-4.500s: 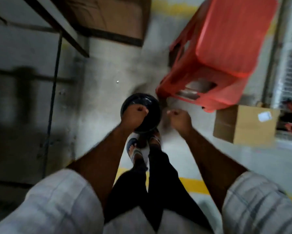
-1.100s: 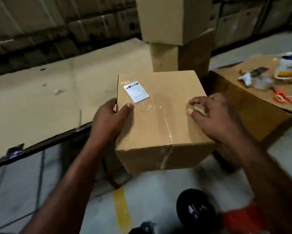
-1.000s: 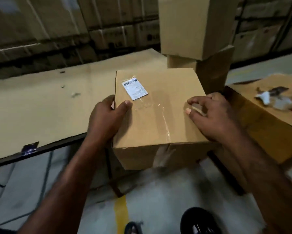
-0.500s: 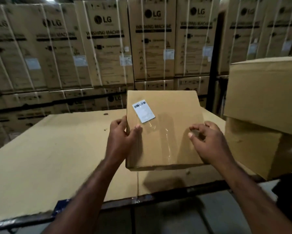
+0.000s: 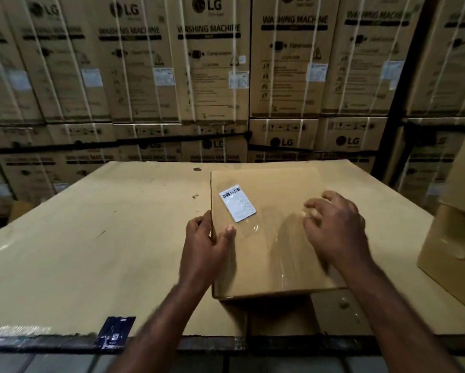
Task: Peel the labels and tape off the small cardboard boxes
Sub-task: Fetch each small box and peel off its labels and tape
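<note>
Cardboard box (image 5: 269, 181) sits with left fingers (image 5: 201, 223) gripping its edge, right fingers (image 5: 316, 208) curled atop, hold unclear.

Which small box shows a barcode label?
The box gripped by the left hand: white barcode label on top. The stacked boxes at right show none.
</note>
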Demonstrator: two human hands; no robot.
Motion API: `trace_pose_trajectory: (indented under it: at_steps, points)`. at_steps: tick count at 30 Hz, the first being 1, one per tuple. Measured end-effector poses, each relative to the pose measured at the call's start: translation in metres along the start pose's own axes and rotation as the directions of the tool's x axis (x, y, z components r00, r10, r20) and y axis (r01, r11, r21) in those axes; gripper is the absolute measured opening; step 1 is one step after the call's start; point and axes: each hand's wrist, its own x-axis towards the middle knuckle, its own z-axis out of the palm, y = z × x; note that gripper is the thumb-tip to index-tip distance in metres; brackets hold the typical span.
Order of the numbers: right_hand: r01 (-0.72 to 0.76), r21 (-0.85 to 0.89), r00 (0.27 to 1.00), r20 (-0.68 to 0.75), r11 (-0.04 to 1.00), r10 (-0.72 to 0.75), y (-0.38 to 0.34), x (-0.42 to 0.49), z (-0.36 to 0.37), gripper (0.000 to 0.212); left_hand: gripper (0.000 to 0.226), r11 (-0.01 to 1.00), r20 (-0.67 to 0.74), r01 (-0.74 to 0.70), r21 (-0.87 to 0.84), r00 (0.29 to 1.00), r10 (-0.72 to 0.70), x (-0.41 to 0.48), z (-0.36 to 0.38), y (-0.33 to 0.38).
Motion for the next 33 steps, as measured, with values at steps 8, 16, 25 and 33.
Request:
trace_pose_trajectory:
  at_steps: [8, 16, 25, 33]
  points:
    - [0.364, 0.106, 0.930, 0.020, 0.925, -0.368, -0.072, 0.079, 0.035, 0.039, 0.054, 0.998, -0.034, 0.016, -0.054, 0.999, -0.017, -0.006, -0.007, 0.002]
    - [0.357, -0.084, 0.933, -0.014, 0.930, -0.359, -0.060, 0.075, 0.065, 0.045, 0.027, 0.981, -0.204, -0.140, 0.132, 0.965, 0.165, 0.046, -0.024, 0.026]
    - [0.364, -0.107, 0.930, -0.009, 0.925, -0.367, -0.058, 0.070, 0.063, 0.048, 0.020, 0.914, 0.175, -0.326, 0.242, 0.941, 0.289, 0.103, -0.017, 0.050]
    - [0.357, -0.120, 0.933, 0.000, 0.926, -0.360, -0.060, 0.074, 0.066, 0.048, 0.022, 0.896, 0.365, -0.392, 0.208, 0.881, 0.301, 0.130, -0.031, 0.043]
